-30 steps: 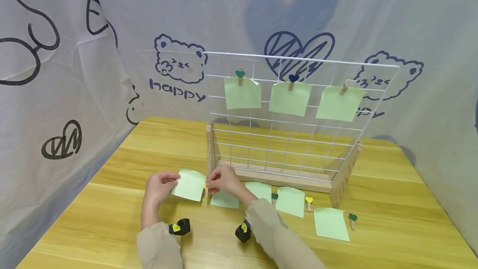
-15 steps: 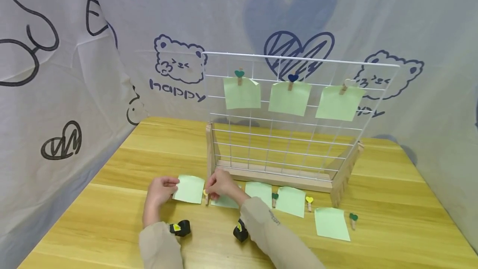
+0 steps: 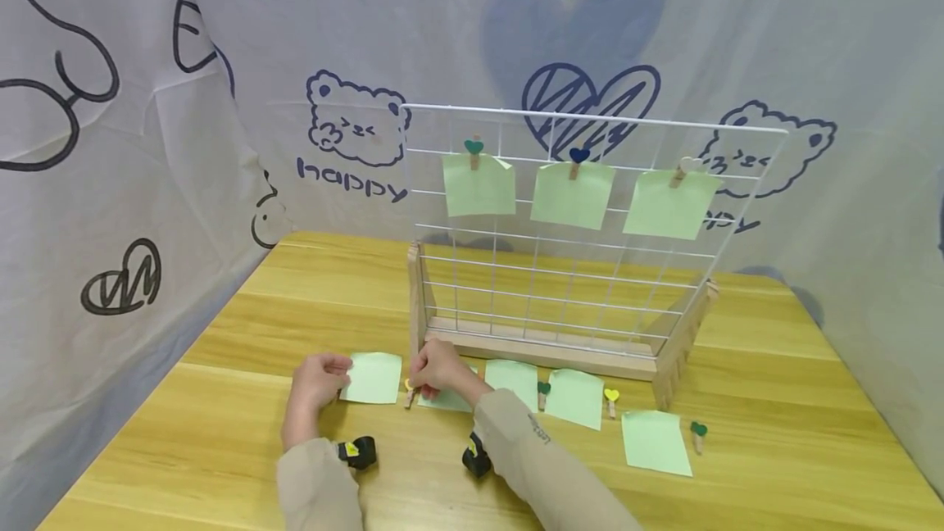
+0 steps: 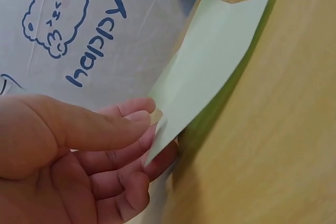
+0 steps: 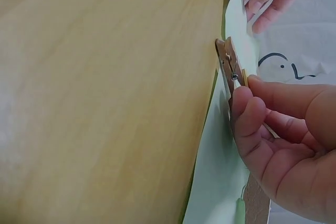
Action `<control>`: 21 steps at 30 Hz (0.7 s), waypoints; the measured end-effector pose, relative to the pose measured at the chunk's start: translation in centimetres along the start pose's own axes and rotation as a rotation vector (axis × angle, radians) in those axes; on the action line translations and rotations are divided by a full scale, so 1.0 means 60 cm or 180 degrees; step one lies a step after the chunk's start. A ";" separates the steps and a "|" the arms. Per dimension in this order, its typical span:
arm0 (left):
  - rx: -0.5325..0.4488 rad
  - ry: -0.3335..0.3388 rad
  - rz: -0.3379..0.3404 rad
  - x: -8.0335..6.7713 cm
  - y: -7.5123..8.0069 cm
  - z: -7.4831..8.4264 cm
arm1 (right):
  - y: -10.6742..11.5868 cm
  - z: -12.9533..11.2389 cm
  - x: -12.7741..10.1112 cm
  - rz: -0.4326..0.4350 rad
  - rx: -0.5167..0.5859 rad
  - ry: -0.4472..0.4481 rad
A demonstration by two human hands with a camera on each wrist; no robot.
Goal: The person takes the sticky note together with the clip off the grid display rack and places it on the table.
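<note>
Head view: left hand (image 3: 319, 376) pinching green note (image 3: 373, 378); right hand (image 3: 437, 368) gripping wooden clip (image 3: 409, 392).

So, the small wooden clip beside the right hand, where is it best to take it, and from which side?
Take the wooden clip at its tail end, the end toward the right hand, thumb and finger on its two flat sides. It lies flat on the table, its other end at the green note, so probably come from above.

Your two bare hands, left hand (image 3: 319, 375) and right hand (image 3: 437, 367), long beige sleeves (image 3: 542, 465) reaching your wrists, small dark lettering on your right sleeve, black wrist cameras (image 3: 357, 451) with yellow markings strapped under each wrist
</note>
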State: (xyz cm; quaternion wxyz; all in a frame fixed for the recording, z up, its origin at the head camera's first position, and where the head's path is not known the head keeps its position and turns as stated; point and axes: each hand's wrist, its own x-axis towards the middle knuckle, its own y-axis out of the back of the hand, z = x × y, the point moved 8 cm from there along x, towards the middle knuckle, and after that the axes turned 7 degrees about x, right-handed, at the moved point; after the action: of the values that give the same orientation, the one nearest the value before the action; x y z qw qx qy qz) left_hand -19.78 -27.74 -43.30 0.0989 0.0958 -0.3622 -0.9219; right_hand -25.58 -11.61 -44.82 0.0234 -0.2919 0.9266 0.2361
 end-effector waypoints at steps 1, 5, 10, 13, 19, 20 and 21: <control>0.0017 0.0003 -0.0008 0.000 0.000 0.002 | 0.000 0.000 0.000 -0.0005 0.0001 0.0004; 0.0095 0.0055 -0.0067 -0.001 -0.002 0.008 | -0.001 -0.001 0.001 0.0006 -0.0018 0.0042; 0.0233 0.0151 -0.0165 -0.002 -0.004 0.016 | 0.002 0.000 0.001 0.0022 -0.0091 0.0035; 0.0295 0.0166 -0.0198 -0.001 -0.004 0.021 | 0.004 0.000 0.001 0.0004 -0.0120 0.0016; 0.0272 0.0060 0.0016 0.000 0.007 0.040 | 0.011 -0.013 -0.004 -0.0153 -0.0320 0.0125; 0.0251 0.0013 0.0122 0.001 0.012 0.046 | 0.013 -0.016 -0.004 -0.0194 -0.0377 0.0134; 0.0224 -0.0026 0.0232 0.001 0.017 0.051 | 0.016 -0.018 -0.006 -0.0226 -0.0419 0.0136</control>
State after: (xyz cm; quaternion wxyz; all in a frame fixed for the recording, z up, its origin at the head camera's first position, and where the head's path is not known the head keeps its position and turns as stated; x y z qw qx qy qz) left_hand -20.47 -26.49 -40.40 0.1275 0.0822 -0.3981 -0.9047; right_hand -25.73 -11.22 -43.37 -0.0074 -0.3304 0.8984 0.2892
